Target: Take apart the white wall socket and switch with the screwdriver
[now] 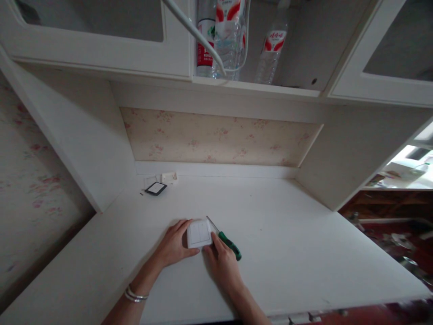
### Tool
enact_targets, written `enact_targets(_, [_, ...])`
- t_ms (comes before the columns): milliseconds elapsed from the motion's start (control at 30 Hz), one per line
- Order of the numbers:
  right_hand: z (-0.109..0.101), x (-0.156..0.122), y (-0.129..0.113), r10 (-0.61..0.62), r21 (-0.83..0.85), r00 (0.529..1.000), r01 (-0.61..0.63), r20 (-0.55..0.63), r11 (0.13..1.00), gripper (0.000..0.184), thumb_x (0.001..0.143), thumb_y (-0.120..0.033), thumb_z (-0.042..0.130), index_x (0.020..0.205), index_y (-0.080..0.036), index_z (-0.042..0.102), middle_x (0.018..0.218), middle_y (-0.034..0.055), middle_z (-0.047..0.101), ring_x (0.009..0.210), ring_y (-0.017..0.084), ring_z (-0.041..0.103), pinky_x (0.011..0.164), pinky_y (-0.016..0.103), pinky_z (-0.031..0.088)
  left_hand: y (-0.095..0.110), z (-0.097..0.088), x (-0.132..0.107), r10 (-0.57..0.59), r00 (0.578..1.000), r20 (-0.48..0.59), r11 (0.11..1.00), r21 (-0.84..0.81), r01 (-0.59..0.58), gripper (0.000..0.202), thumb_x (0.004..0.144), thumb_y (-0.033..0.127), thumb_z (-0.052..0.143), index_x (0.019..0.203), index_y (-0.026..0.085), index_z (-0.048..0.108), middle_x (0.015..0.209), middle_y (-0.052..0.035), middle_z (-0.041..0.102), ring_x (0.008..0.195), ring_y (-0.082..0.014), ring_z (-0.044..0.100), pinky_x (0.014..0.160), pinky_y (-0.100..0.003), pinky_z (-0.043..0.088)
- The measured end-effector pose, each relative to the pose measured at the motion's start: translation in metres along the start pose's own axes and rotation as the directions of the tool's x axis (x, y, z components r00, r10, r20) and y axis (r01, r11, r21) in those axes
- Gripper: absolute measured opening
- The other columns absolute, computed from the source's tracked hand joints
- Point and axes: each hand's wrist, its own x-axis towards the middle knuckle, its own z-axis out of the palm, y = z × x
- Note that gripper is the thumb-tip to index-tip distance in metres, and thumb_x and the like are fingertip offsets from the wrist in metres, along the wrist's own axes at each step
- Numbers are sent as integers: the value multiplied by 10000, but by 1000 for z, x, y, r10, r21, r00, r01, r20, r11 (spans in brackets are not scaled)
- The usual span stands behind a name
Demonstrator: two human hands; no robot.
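A square white wall switch (199, 233) with lines dividing its face is held low over the white desktop. My left hand (174, 243) grips its left side, fingers at the upper edge and thumb along the lower one. At the lower right corner, the fingers of my right hand (221, 258) close on the switch. A screwdriver (230, 245) with a green handle lies just beyond my right hand, its metal shaft pointing up and left past the switch. Whether the right hand touches the screwdriver cannot be made out.
Toward the back left of the desktop (291, 253) lie a dark-framed square plate (156, 188), a small white box-like part (169, 177) and tiny dark bits. Overhead, a cabinet shelf (257, 86) holds plastic bottles (271, 49), and a white cable (192, 31) hangs down.
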Motion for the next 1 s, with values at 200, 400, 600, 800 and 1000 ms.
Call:
enact_targets(200, [-5, 2, -3, 46, 56, 998, -49, 48, 997, 410, 908, -291, 502, 1283, -140, 568, 1212, 133, 644, 1093, 226, 624, 942, 318, 491, 4, -1, -1, 26, 999, -20, 998, -50, -27, 786, 629, 330, 778, 1341, 273, 450, 1357, -75, 499, 1258, -296, 447, 1076, -412, 357])
enact_targets(400, [-5, 2, -4, 77, 65, 997, -79, 31, 995, 404, 909, -306, 494, 1276, -160, 576, 1129, 110, 689, 998, 210, 667, 868, 282, 523, 2, 2, -1, 21, 999, -37, 995, -96, -24, 770, 662, 330, 762, 1355, 272, 432, 1366, -77, 484, 1273, -287, 429, 1090, -428, 352])
enact_targets(600, [-1, 1, 1, 68, 71, 997, -70, 21, 995, 442, 899, -310, 495, 1319, -174, 532, 1119, 96, 694, 971, 203, 676, 829, 270, 536, 2, 1, -1, 0, 997, -80, 995, -103, -8, 756, 660, 362, 760, 1347, 258, 462, 1366, -85, 496, 1279, -295, 431, 1094, -428, 353])
enact_targets(800, [1, -1, 4, 125, 122, 990, -133, 70, 984, 434, 879, -356, 528, 1267, -162, 551, 1023, 90, 721, 896, 211, 693, 788, 283, 548, -18, -12, 1, -133, 938, -320, 991, -34, 129, 642, 767, 438, 654, 1337, 222, 452, 1345, -92, 503, 1269, -263, 447, 1091, -403, 345])
enact_targets(1000, [0, 0, 4, 85, 94, 996, -88, 37, 992, 366, 888, -361, 503, 1182, -166, 600, 984, 86, 721, 864, 201, 691, 762, 271, 544, -70, -54, -6, -250, 866, -433, 881, 269, 389, 604, 752, 534, 605, 1227, 165, 539, 1259, -127, 572, 1179, -294, 518, 1047, -406, 369])
